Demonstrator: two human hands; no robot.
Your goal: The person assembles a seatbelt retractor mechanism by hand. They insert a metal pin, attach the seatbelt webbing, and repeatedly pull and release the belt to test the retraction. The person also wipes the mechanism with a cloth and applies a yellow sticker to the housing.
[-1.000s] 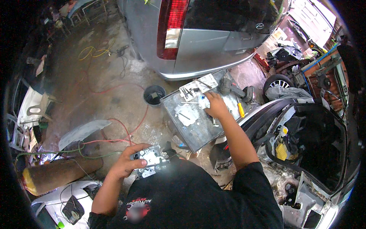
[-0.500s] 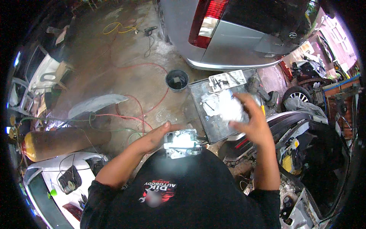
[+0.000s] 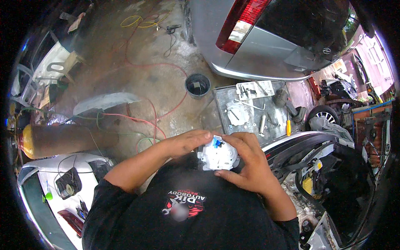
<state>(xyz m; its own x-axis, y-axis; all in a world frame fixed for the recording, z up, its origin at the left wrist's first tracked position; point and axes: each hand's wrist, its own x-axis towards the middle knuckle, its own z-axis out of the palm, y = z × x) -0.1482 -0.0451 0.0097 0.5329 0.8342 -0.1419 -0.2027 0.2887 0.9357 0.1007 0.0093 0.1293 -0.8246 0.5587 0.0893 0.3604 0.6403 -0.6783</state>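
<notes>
My right hand grips a round white plastic housing with a small blue piece at its top, held close in front of my chest. Thumb and fingers reach around its right side. My left hand is closed at the upper left of the housing, fingertips at its top edge. The silvery metal mechanism it held earlier is mostly hidden behind the housing; whether the two parts are joined I cannot tell. Beyond my hands, a grey work tray carries a flat white piece, an L-shaped wrench and a yellow-handled screwdriver.
A white parts tray lies on the grey one. Beside it stands a black bucket. A silver car is ahead, a dismantled car body at right. Red hoses cross the floor; a gas cylinder lies left.
The white housing has come from over the work tray to my chest in my right hand, now covering the metal mechanism. My left hand has shifted right, against the housing.
</notes>
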